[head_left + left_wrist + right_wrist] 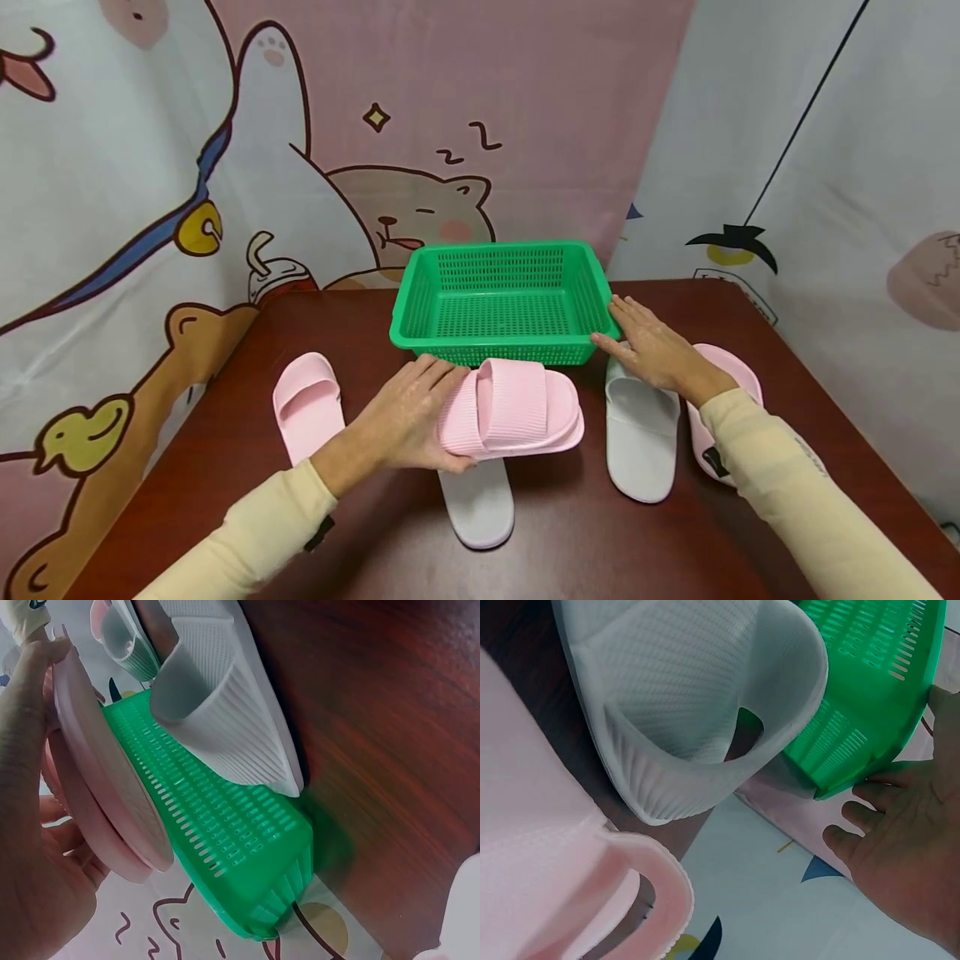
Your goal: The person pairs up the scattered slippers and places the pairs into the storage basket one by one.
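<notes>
My left hand (pixel 408 412) grips a pair of pink slippers (pixel 517 408), nested together and held sideways above the table. In the left wrist view the two soles (pixel 112 761) lie against each other. Below them in the head view, partly hidden, is a white slipper (pixel 480 508). At the back stands a green basket (pixel 502 342) with slotted walls and nothing inside. My right hand (pixel 654 354) rests on the basket's right front corner, fingers extended along the rim. Under that hand and wrist lies another white slipper (pixel 641 446), its toe end towards the basket.
A single pink slipper (pixel 309 408) lies on the left of the brown table (pixel 570 550). At the right another pink slipper (pixel 727 362) is partly covered by my right forearm. Behind the table hangs a cartoon-printed cloth (pixel 562 108).
</notes>
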Available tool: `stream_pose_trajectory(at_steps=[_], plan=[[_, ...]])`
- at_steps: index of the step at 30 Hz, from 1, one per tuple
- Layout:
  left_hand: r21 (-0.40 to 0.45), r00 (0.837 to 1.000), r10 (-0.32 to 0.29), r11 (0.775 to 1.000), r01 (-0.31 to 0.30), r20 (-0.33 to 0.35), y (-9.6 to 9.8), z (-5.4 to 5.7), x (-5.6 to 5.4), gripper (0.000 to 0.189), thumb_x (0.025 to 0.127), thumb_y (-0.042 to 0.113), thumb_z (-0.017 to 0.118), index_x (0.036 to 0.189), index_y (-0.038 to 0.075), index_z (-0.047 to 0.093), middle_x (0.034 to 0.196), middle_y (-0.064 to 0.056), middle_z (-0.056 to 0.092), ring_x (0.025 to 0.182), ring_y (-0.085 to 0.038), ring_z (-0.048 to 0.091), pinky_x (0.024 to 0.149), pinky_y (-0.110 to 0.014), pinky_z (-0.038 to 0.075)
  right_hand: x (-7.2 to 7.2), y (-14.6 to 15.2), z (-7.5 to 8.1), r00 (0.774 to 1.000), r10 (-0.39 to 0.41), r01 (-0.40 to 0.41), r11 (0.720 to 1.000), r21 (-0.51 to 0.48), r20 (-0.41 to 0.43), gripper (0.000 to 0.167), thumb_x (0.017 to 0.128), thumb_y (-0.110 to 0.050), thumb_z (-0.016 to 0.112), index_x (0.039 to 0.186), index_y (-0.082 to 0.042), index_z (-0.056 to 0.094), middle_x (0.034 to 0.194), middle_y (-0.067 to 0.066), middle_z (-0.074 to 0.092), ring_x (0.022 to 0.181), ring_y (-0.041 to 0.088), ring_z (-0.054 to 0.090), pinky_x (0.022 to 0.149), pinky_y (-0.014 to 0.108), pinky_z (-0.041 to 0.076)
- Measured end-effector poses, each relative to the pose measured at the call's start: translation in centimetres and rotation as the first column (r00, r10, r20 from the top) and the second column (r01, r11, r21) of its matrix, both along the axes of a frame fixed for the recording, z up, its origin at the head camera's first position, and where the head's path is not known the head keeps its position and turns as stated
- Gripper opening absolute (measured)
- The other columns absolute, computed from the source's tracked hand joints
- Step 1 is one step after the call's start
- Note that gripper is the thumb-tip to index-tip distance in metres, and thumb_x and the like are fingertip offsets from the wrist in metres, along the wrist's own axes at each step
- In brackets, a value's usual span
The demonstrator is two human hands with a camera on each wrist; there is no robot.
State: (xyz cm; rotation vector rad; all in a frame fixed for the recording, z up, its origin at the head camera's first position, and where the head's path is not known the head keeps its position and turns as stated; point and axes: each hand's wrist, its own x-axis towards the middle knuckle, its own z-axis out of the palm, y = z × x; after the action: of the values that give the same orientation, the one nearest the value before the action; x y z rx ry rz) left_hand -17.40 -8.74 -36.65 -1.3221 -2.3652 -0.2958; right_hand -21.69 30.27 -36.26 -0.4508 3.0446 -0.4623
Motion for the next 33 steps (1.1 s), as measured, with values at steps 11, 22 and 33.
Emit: stream_pose_trajectory(at_steps=[11,22,33], plan=[[-0.020,0.999,-0.045,0.999,0.045,0.003,0.7,0.2,-0.7,0.099,0.059,0.071,0.077,0.129,0.004,0.059,0.117,-0.005,0.061,0.108,-0.022,0.053,0.091,-0.035,0.047,-0.1,-0.3,1.0,1.000,0.008,-0.007,0.995,0.100,-0.012,0.086,0.105,-0.057,0.040,0.156,0.010,0.023,0.162,0.029,0.020,0.150,0.046,0.014,0.117,0.063,0.006],[-0.029,0.999,-0.040,0.999,0.041,0.014,0.4,2.1,-1.5,0.095,0.061,0.067,0.078,0.127,0.003,0.058,0.117,-0.005,0.062,0.109,-0.023,0.053,0.094,-0.036,0.047,0.2,-0.8,2.2,0.999,0.035,-0.037,0.989,0.141,0.014,0.084,0.105,-0.056,0.041,0.154,0.011,0.028,0.159,0.030,0.026,0.147,0.047,0.020,0.116,0.063,0.010],[-0.025,0.987,0.030,0.999,-0.026,0.159,0.5,5.4,-4.4,0.103,0.063,0.065,0.085,0.137,0.000,0.054,0.126,-0.009,0.062,0.113,-0.025,0.052,0.096,-0.039,0.048,-0.3,-0.7,2.7,0.999,0.037,-0.042,0.985,0.168,0.031,0.084,0.104,-0.057,0.042,0.153,0.010,0.031,0.158,0.031,0.029,0.145,0.050,0.024,0.115,0.065,0.010]])
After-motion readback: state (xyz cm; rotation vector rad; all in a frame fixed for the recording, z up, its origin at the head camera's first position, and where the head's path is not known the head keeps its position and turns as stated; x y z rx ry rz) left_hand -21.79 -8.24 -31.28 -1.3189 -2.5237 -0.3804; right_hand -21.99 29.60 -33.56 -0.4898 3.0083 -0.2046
